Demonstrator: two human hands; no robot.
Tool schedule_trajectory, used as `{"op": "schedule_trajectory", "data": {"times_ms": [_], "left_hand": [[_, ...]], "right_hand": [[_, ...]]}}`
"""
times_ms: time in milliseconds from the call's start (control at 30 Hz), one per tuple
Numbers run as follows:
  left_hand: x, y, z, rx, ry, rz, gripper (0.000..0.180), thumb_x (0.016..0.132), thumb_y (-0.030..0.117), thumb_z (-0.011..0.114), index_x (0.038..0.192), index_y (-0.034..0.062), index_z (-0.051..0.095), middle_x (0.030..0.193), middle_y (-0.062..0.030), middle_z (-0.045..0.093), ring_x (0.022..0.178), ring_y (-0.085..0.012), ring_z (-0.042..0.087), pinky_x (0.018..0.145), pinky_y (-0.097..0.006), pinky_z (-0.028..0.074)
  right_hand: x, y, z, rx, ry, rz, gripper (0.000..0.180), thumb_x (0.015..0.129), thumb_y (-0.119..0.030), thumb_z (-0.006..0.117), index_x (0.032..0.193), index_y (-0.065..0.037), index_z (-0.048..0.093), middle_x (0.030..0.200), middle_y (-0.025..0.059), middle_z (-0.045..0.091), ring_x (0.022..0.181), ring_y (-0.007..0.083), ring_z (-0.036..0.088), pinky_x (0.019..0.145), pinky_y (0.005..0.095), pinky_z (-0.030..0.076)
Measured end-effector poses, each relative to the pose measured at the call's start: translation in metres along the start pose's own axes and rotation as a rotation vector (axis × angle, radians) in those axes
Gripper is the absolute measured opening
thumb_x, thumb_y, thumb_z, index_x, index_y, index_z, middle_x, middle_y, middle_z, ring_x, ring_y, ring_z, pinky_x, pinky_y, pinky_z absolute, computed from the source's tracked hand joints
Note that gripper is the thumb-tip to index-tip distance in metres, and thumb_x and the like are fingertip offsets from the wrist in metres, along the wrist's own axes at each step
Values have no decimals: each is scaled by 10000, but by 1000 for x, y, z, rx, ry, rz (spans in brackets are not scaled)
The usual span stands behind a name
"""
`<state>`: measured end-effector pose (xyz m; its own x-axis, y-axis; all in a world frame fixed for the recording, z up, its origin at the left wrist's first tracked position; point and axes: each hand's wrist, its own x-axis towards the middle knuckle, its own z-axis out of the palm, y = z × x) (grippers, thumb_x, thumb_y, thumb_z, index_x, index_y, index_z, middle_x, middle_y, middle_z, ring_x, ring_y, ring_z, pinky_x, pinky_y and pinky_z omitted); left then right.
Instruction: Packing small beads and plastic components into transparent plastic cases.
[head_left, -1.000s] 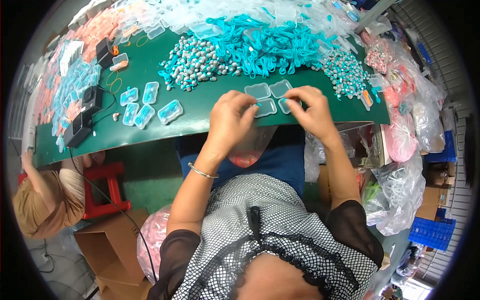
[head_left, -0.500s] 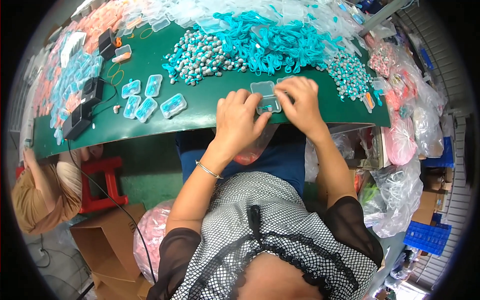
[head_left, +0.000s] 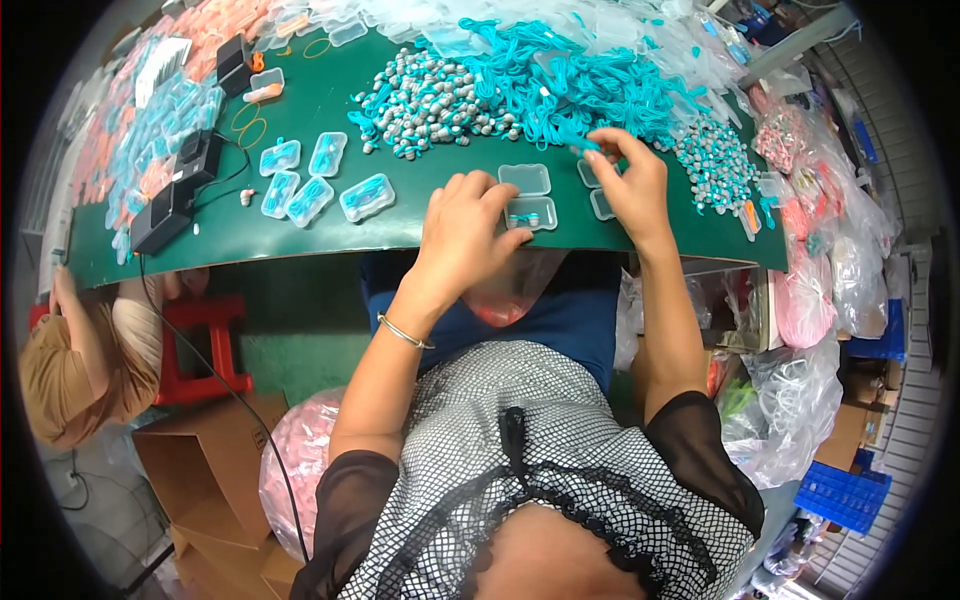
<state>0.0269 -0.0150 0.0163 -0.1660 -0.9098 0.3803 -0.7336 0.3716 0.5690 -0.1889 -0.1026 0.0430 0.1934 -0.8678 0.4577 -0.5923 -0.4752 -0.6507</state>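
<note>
A small clear plastic case [head_left: 533,213] lies with its lid open near the table's front edge, with small grey-and-teal pieces inside. My left hand [head_left: 463,222] steadies its left side, the thumb at the near edge and the index finger by the hinge. Just right of it, my right hand [head_left: 635,185] is raised over the table and pinches a teal cord bundle [head_left: 576,140] between thumb and fingers. Beneath the right hand sits a second clear case [head_left: 601,205], open and partly covered by that hand. The big heap of teal cord bundles [head_left: 560,85] lies just beyond.
Grey-and-teal plug pieces [head_left: 430,100] are heaped at centre-left, others [head_left: 715,165] at right. Several closed filled cases [head_left: 367,198] stand left of my hands. Black boxes [head_left: 175,210] with a cable stand further left. Another person [head_left: 85,350] sits at far left.
My right hand has left the first case, moved right and up, and now holds a teal cord bundle. The left hand stays at the case. The view has shifted slightly.
</note>
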Motion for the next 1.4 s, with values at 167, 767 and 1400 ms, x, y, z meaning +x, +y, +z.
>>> {"op": "schedule_trajectory", "data": {"times_ms": [167,767,1400], "left_hand": [[0,-7,1,-50,-5,-2,441,712,250,823,1089,80,670,970,-76,599,926,-292,563,811,-411,441],[-1,-9,3,-73,32,16,451,692,258,831,1071,77,667,953,-79,602,903,-296,566,802,-415,450],[-5,-7,3,-83,56,23,448,671,249,837,1050,76,672,951,-78,603,921,-297,571,803,-421,451]], "right_hand": [[-32,-17,0,-56,-180,-286,153,780,-100,755,925,-65,718,864,71,700,813,241,649,804,366,446],[-1,15,7,-92,21,-79,142,781,-72,743,917,-87,706,872,54,689,749,210,641,697,357,490],[7,-2,13,-37,30,-48,143,802,12,712,943,-4,694,918,96,688,785,171,674,725,291,534]]}}
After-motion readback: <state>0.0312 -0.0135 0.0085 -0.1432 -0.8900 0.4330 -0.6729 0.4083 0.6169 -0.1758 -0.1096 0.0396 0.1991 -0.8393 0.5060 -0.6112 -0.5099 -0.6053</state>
